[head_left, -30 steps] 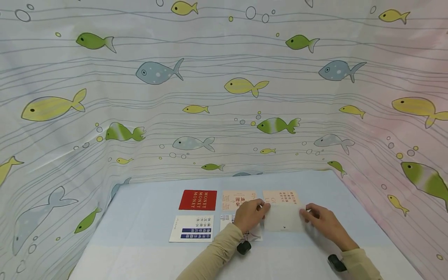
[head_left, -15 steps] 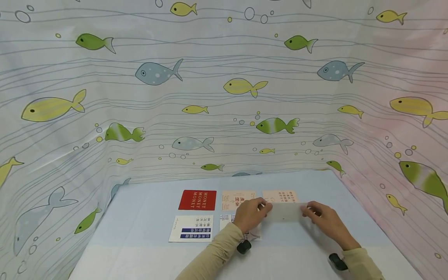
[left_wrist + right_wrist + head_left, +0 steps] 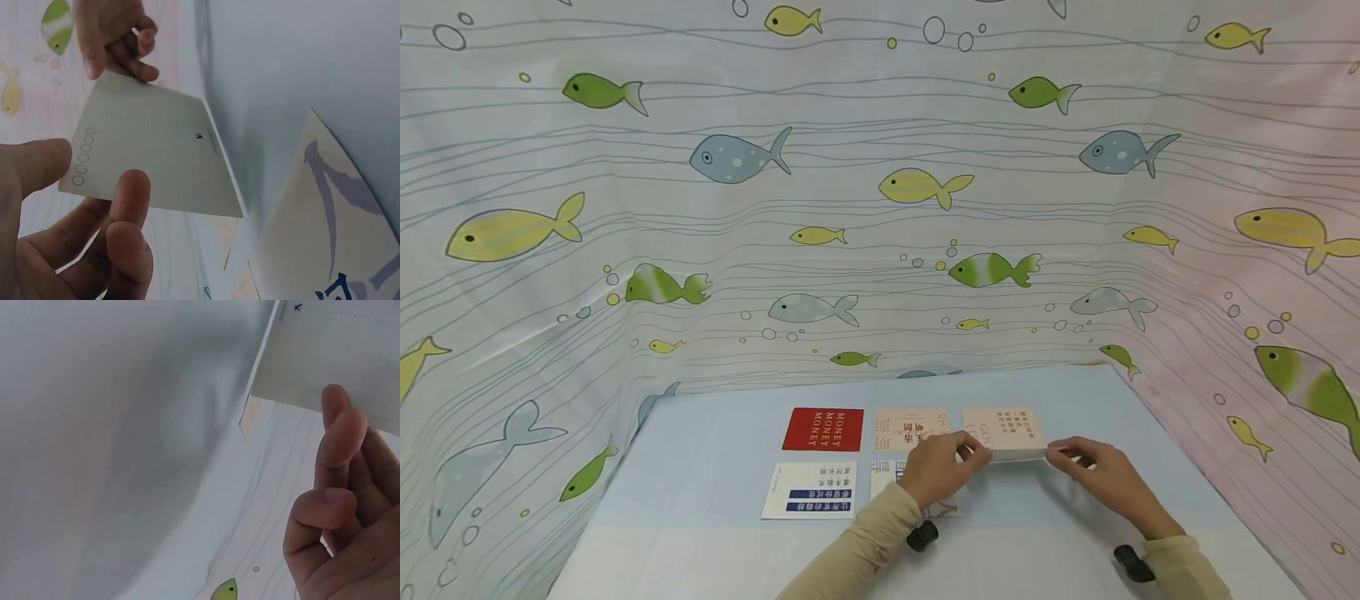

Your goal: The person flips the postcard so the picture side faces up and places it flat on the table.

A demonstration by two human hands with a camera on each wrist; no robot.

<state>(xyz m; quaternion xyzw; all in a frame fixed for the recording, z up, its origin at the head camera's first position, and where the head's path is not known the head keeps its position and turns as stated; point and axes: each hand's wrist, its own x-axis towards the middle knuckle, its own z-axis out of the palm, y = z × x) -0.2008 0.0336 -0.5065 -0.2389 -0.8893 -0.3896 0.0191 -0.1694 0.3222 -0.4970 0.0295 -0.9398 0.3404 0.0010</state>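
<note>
Between my two hands is a postcard [image 3: 156, 150], its pale back printed with a row of small circles and a dotted line. In the head view this postcard [image 3: 1018, 455] is tipped so steeply that only a thin strip shows. My left hand [image 3: 943, 471] pinches its left edge with thumb and fingers. At the opposite edge, my right hand [image 3: 1108, 479] pinches it too, and the right wrist view has its curled fingers [image 3: 342, 440] at that edge. Just beyond lies a peach postcard [image 3: 1006, 425] with dark lettering. Under my left hand a white postcard [image 3: 886, 487] is partly hidden.
On the table [image 3: 700, 467], a red postcard [image 3: 823, 429] lies at the back left, with a white one bearing blue bars [image 3: 810, 492] in front of it. Another peach postcard [image 3: 898, 421] lies between. A fish-patterned curtain [image 3: 880, 250] surrounds the table.
The held postcard first faced the camera, its pale face showing, and has since tipped to almost edge-on. It no longer covers the lower part of the peach postcard behind. Both hands have shifted slightly.
</note>
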